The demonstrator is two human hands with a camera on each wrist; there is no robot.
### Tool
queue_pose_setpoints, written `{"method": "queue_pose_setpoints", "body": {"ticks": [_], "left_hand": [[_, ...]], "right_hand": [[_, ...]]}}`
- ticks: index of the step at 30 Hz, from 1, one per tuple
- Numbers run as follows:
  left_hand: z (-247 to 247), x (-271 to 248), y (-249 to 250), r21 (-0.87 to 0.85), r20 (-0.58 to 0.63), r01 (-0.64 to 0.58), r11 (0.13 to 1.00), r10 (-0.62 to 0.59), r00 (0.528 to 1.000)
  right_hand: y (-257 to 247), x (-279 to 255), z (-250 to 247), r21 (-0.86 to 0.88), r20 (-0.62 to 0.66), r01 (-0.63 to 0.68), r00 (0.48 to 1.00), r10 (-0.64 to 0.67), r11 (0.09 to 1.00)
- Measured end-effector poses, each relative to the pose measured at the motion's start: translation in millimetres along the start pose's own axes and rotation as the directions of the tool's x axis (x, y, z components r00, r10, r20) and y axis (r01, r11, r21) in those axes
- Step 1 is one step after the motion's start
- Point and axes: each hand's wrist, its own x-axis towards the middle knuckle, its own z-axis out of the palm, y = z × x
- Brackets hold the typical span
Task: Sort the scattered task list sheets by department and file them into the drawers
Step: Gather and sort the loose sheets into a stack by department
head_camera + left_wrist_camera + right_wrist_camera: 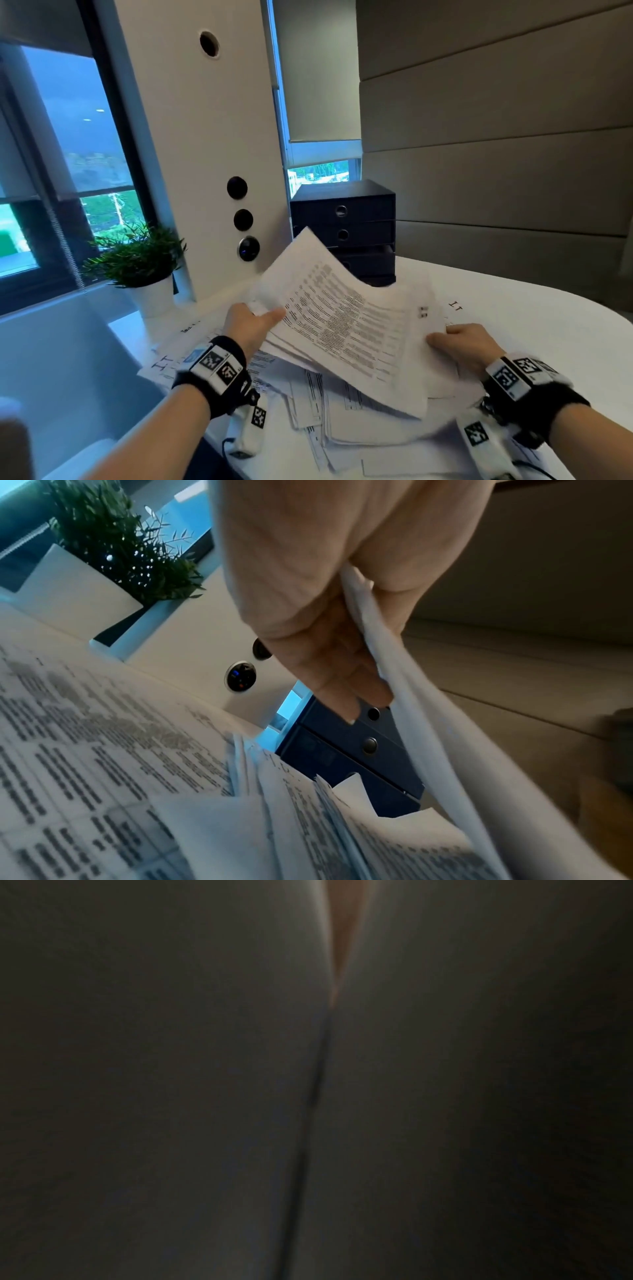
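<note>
I hold a lifted stack of printed task list sheets [342, 318] tilted above the white table [534, 308]. My left hand [253, 325] pinches its left edge, thumb on top; the left wrist view shows the fingers [342, 674] curled round the paper edge [394, 674]. My right hand [462, 342] grips the stack's right edge with the thumb on the top sheet. The right wrist view is dark and shows only blurred paper. More sheets [342, 411] lie scattered under the stack. A dark drawer unit [342, 233] with three drawers stands behind, partly hidden by the stack.
A potted plant [144, 263] in a white pot stands at the back left beside a white column [205, 171]. Sheets headed "IT" lie at the left [161, 365] and far right [455, 305]. The table's rounded edge runs along the right; windows are behind.
</note>
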Motion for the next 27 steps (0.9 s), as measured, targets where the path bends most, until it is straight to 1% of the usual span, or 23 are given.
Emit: {"method": "queue_pose_setpoints", "body": {"ticks": [2,4,6,8,9,13,15,19,22,23,25,27], "left_hand": [[-1.3,-1.8,-2.8,-0.056,0.003,0.003,0.998,-0.003,1.000],[-3.7,-3.1,-5.4,-0.129,0.034,0.008,0.992,-0.003,0.999],[-5.6,-1.7,-10.0,-0.148,0.061,0.007,0.989,0.003,0.998],[-7.3,2.4,-13.8,-0.162,0.027,-0.015,0.987,0.020,0.999],[-8.1,1.9,-11.2,-0.140,0.014,-0.022,0.990,0.025,1.000],[-11.2,-1.7,2.8,-0.166,-0.005,-0.009,0.986,0.009,1.000],[-12.1,4.5,0.5,-0.106,-0.024,-0.017,0.994,0.014,1.000],[-13.0,2.8,-2.6,0.041,-0.013,-0.114,0.993,0.114,0.993],[-15.4,-3.5,-2.5,0.115,-0.089,-0.159,0.981,0.169,0.982],[-16.0,-4.8,-3.1,0.121,-0.122,-0.161,0.980,0.175,0.977],[-18.4,-5.1,-4.6,0.116,-0.150,-0.132,0.984,0.148,0.977],[-20.8,-6.7,-2.1,0.098,-0.146,-0.090,0.991,0.103,0.984]], "right_hand": [[2.6,3.2,0.5,0.005,-0.009,-0.022,1.000,0.022,1.000],[7.9,5.7,0.3,-0.003,-0.020,-0.037,0.999,0.037,0.999],[12.6,7.9,-0.5,-0.004,-0.046,-0.041,0.998,0.041,0.999],[14.2,8.0,-0.3,-0.002,-0.068,-0.016,0.998,0.016,1.000],[13.8,7.3,-0.3,-0.007,-0.081,-0.001,0.997,0.001,1.000],[9.7,2.9,1.7,-0.007,-0.089,0.028,0.996,-0.029,1.000],[8.4,0.9,2.4,-0.007,-0.075,0.041,0.996,-0.042,0.999],[9.4,-0.2,3.4,-0.015,-0.073,0.040,0.997,-0.041,0.999],[10.4,-1.7,5.0,-0.006,-0.082,0.042,0.996,-0.042,0.999],[10.3,-2.4,5.3,-0.004,-0.087,0.040,0.995,-0.040,0.999],[9.9,-3.1,5.5,-0.009,-0.089,0.040,0.995,-0.041,0.999],[8.1,-5.4,4.7,-0.017,-0.078,0.043,0.996,-0.045,0.999]]}}
